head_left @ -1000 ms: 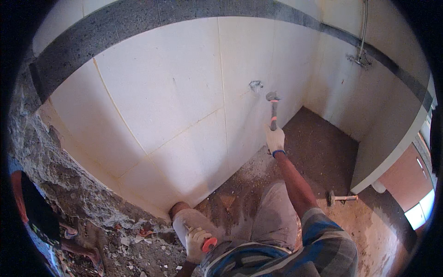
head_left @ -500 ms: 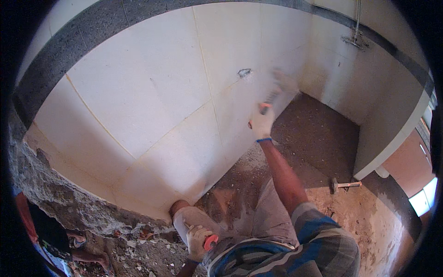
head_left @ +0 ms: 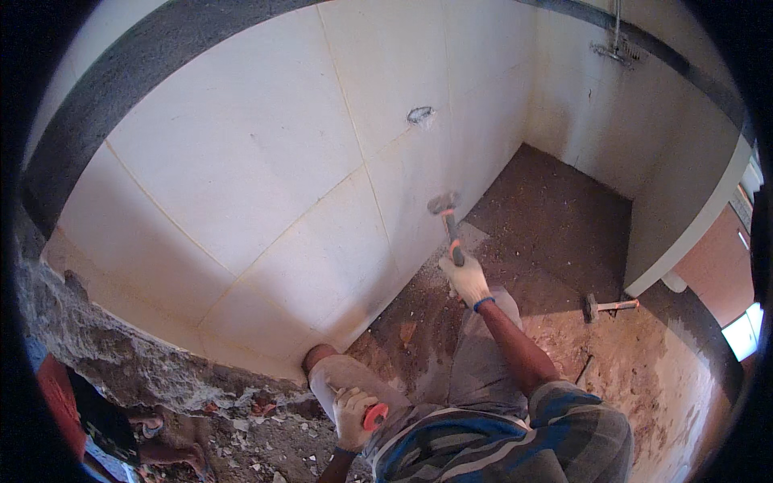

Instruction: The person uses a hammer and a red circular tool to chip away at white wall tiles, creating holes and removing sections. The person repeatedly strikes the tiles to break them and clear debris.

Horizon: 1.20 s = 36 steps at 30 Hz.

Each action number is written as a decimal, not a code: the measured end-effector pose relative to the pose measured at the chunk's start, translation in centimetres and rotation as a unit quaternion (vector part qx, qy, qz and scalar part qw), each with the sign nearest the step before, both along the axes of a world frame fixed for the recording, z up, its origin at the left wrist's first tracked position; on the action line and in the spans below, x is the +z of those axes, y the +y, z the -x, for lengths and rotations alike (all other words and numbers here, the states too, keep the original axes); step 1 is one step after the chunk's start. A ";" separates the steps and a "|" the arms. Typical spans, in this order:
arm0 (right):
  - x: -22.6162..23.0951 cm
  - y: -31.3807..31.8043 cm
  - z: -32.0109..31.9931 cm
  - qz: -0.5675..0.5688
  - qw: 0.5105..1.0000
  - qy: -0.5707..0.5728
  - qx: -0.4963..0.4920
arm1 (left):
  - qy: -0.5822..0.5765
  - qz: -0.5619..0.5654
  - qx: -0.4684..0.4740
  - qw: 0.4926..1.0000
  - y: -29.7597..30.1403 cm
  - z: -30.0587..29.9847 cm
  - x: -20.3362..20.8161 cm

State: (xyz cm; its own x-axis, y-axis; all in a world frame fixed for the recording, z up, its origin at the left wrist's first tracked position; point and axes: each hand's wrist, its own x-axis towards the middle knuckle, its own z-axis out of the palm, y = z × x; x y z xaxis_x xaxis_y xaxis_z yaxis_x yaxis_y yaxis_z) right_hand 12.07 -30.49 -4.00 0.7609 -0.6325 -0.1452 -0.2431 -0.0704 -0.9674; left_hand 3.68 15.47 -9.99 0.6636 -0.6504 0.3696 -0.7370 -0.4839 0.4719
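My right hand [head_left: 467, 282], in a pale work glove with a blue cuff, is closed round the handle of a hammer [head_left: 452, 229]. The hammer has a grey head and a black and orange handle, and its head is raised in front of the lower white wall panels [head_left: 298, 153]. Low by my left thigh, my left hand [head_left: 353, 414], gloved too, grips a chisel with a round red hand guard [head_left: 375, 416]; most of its shaft is hidden. Higher on the wall there is a small chipped hole [head_left: 420, 115].
A second hammer [head_left: 613, 306] lies on the dirty floor at right, with a thin dark rod [head_left: 584, 369] nearer me. Broken masonry [head_left: 121, 346] and rubble [head_left: 266, 447] lie at lower left, near another person's legs [head_left: 173, 452]. A low partition [head_left: 684, 217] stands at right.
My right hand has swung the hammer down and back toward me, away from the wall. The left hand keeps the chisel by my thigh. The view has shifted slightly.
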 end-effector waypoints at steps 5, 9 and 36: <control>-3.3 2.2 3.4 -0.108 0.987 0.080 0.083 | 0.007 0.009 -0.008 1.000 -0.1 0.1 0.7; -5.1 2.7 4.4 -0.148 0.973 0.130 0.121 | 0.010 -0.010 -0.011 1.000 -0.3 0.1 1.0; -17.7 6.4 1.2 0.286 0.763 0.317 0.486 | 0.008 -0.117 -0.019 0.993 -1.7 -0.6 1.1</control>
State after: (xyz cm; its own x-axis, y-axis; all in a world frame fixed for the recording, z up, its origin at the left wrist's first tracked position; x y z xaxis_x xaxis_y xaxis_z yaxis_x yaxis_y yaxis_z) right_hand 10.84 -24.12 -21.68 0.8025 0.0872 -0.5903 -0.2141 -0.8812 -0.4214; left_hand 4.29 13.75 -8.89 0.6421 -0.7415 0.1947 -0.7496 -0.5541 0.3622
